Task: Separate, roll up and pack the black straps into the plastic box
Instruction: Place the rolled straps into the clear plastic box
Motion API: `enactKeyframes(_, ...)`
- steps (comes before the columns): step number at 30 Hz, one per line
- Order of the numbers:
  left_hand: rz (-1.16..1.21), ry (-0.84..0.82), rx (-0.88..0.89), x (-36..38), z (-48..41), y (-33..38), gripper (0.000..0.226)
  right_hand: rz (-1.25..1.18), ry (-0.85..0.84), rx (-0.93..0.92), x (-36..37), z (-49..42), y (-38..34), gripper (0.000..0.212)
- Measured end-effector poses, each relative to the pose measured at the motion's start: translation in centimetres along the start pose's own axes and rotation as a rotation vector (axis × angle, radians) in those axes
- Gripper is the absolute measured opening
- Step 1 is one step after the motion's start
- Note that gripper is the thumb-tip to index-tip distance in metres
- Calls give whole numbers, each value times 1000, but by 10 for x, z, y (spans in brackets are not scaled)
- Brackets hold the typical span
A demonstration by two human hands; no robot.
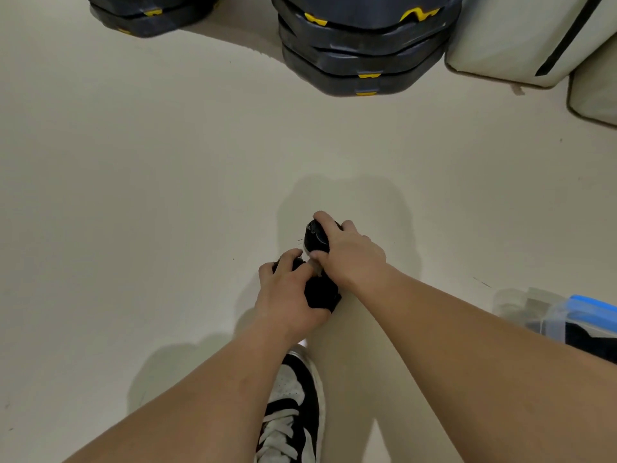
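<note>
Above the middle of the floor (167,195), our left grip (290,295) clutches the straps (322,294); our right grip (350,253) holds a roll (315,238). The box (549,324) sits at the floor's right edge.

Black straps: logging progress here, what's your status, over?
Left hand and right hand both gripping black straps. Held straps not yet in plastic box, off to the right. Shoe just below the hands.

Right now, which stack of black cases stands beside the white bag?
The right stack, next to the white bag; the left stack stands apart.
</note>
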State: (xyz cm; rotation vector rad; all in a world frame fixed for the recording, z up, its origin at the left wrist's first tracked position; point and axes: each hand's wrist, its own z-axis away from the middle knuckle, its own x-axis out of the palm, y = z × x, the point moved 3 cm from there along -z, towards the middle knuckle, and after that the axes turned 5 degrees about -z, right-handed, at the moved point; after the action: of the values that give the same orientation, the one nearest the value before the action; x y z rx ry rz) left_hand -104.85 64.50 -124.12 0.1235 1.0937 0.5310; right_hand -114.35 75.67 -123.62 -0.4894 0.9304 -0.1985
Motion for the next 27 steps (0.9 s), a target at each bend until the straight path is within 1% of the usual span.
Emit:
enactKeyframes(3,3,3,-15,1,2,0,60,-61,95,-19,2,7,9,47)
enactKeyframes(7,-35,-45,-54,0,-3,7,58,-68,76,-17,1,14,15,44)
enactKeyframes(11,-102,-71,-126,4,-3,19,54,-158,137,38,-20,39,38,40)
enactKeyframes(14,-72,-64,-128,7,0,36,45,-215,205,-45,-54,61,44,41)
enactKeyframes(16,-41,-92,-107,10,6,56,39,-239,224,-92,-82,79,45,42)
enactKeyframes(19,91,-80,-100,11,20,94,41,-131,218,-128,-118,119,54,43)
enactKeyframes(22,197,-53,-75,5,38,131,41,123,210,-117,-142,167,76,43)
enactKeyframes(24,214,-57,-45,-1,49,152,46,188,213,-48,-154,197,101,42)
enactKeyframes(27,173,-74,16,-13,71,180,53,153,201,94,-172,243,146,45)
